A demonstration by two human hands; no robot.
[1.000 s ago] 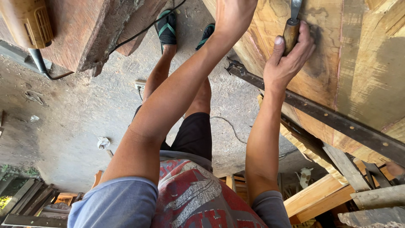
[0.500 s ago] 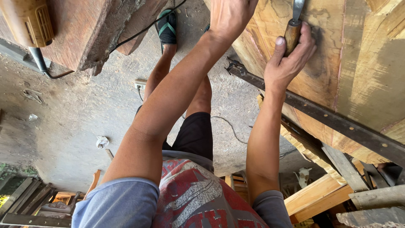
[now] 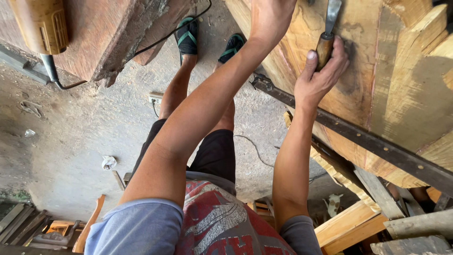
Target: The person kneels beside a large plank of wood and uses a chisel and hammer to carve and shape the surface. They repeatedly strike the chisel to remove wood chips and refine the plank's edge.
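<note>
The chisel [image 3: 325,45] stands upright against the pale wooden slab [image 3: 377,61]; my right hand [image 3: 321,75] is wrapped around its brown handle. My left hand [image 3: 269,19] presses flat on the slab, above a dark metal bar [image 3: 377,144].

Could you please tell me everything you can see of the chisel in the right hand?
The chisel has a rounded brown wooden handle and a flat grey metal blade that runs out of the top of the picture, so its edge is hidden. It stands nearly upright against the pale wood block. The right hand grips the handle, thumb along its left side.
</note>
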